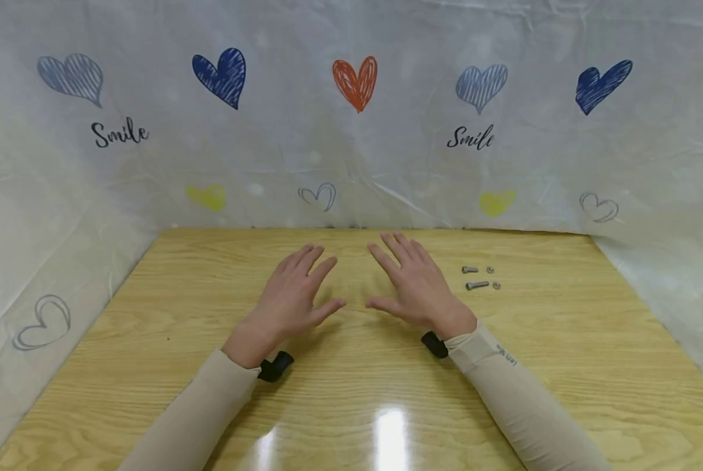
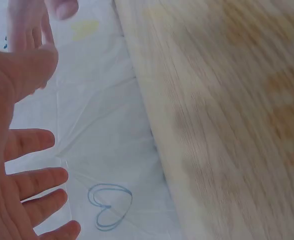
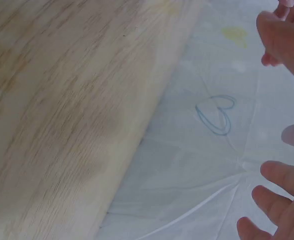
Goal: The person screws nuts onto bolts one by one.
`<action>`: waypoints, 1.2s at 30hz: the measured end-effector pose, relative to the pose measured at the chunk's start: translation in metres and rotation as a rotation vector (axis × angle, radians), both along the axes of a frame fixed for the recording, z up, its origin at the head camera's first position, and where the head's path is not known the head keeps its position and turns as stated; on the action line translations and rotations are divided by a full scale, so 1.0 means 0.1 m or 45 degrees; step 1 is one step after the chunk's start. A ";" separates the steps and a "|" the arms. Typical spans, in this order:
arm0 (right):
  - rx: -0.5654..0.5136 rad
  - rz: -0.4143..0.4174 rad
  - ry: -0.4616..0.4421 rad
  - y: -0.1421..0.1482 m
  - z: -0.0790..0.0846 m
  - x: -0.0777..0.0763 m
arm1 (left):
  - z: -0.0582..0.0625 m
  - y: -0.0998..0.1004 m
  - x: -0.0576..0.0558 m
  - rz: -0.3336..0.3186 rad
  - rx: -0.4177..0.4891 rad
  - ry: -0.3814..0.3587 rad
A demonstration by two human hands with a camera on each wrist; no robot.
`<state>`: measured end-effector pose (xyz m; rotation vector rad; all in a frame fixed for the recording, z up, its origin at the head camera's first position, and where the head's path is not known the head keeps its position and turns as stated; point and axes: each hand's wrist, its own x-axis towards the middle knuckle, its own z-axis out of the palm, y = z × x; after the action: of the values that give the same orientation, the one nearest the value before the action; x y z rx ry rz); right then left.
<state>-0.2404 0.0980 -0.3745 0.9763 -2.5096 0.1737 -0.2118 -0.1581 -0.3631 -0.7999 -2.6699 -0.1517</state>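
Both hands are held over the wooden table with nothing in them. The left hand [image 1: 289, 294] has its fingers spread and loosely straight, its thumb pointing inward. Facing it across a narrow gap, the right hand [image 1: 416, 288] is spread in the same way. To the right of the right hand lie a shorter bolt [image 1: 470, 269] and a longer bolt [image 1: 478, 285], both apart from the fingers. Beside the shorter one sits a small nut [image 1: 490, 269], and a second nut [image 1: 497, 285] lies by the longer one. Each wrist view shows bare, separated fingers.
The wood-grain tabletop [image 1: 351, 379] stretches under both arms, with light glare near its front. A white sheet [image 1: 410, 39] printed with hearts and "Smile" hangs along the back and both sides. Dark wrist devices, one a black mount [image 1: 276, 366], sit under the sleeves' cuffs.
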 end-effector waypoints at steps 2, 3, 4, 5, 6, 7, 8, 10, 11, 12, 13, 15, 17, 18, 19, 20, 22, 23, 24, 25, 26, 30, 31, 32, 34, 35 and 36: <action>-0.026 0.023 0.017 0.00 0.01 -0.01 | 0.01 0.02 0.02 -0.015 0.046 -0.007; -0.029 0.026 0.021 0.00 0.01 0.00 | 0.01 0.03 0.02 -0.027 0.066 0.004; -0.030 0.029 0.024 0.00 0.01 0.00 | 0.01 0.04 0.02 -0.038 0.082 0.019; -0.031 0.030 0.026 0.00 0.02 0.00 | 0.01 0.04 0.03 -0.050 0.098 0.036; -0.034 0.030 0.026 0.00 0.02 0.01 | 0.01 0.05 0.03 -0.059 0.109 0.055; -0.036 0.026 0.028 0.00 0.03 0.01 | 0.01 0.05 0.03 -0.065 0.117 0.073; -0.040 0.021 0.027 0.00 0.04 0.01 | 0.02 0.06 0.03 -0.071 0.125 0.090; -0.052 0.016 0.033 0.01 0.06 0.01 | 0.02 0.07 0.03 -0.079 0.139 0.111; -0.058 0.012 0.033 0.01 0.07 0.01 | 0.03 0.07 0.03 -0.080 0.145 0.117; -0.064 0.008 0.032 0.01 0.07 0.02 | 0.04 0.08 0.02 -0.078 0.150 0.121; -0.068 0.003 0.031 0.01 0.08 0.02 | 0.04 0.09 0.02 -0.077 0.155 0.122; -0.070 -0.005 0.025 0.01 0.09 0.03 | 0.05 0.10 0.02 -0.074 0.157 0.121; -0.065 -0.013 0.016 0.02 0.10 0.03 | 0.05 0.11 0.02 -0.072 0.152 0.117; -0.063 -0.017 0.010 0.02 0.10 0.04 | 0.05 0.12 0.03 -0.072 0.148 0.115; -0.059 -0.019 0.004 0.03 0.10 0.04 | 0.05 0.13 0.03 -0.074 0.142 0.113; -0.057 -0.020 -0.002 0.03 0.10 0.05 | 0.05 0.14 0.03 -0.080 0.137 0.113; -0.049 -0.026 -0.013 0.05 0.10 0.06 | 0.05 0.16 0.03 -0.092 0.127 0.112; -0.049 -0.028 -0.017 0.06 0.10 0.07 | 0.05 0.17 0.03 -0.096 0.125 0.112; -0.043 -0.031 -0.019 0.07 0.10 0.07 | 0.05 0.19 0.03 -0.101 0.123 0.112; -0.040 -0.032 -0.022 0.07 0.10 0.07 | 0.06 0.20 0.03 -0.104 0.121 0.110; -0.034 -0.033 -0.024 0.09 0.10 0.08 | 0.06 0.22 0.03 -0.110 0.122 0.107; -0.006 -0.040 -0.035 0.14 0.09 0.09 | 0.07 0.30 0.01 -0.132 0.117 0.104; -0.001 -0.042 -0.037 0.15 0.09 0.10 | 0.07 0.33 0.00 -0.142 0.119 0.103; 0.003 -0.043 -0.040 0.17 0.09 0.10 | 0.07 0.35 0.00 -0.151 0.121 0.102; 0.008 -0.048 -0.045 0.21 0.08 0.10 | 0.07 0.40 -0.01 -0.163 0.117 0.095; 0.009 -0.051 -0.046 0.23 0.07 0.10 | 0.07 0.42 -0.02 -0.166 0.111 0.089; 0.007 -0.051 -0.044 0.25 0.07 0.11 | 0.07 0.45 -0.02 -0.169 0.107 0.084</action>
<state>-0.2297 0.1229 -0.3675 0.9325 -2.5602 0.1728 -0.2142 -0.1130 -0.3561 -0.9381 -2.5315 -0.2642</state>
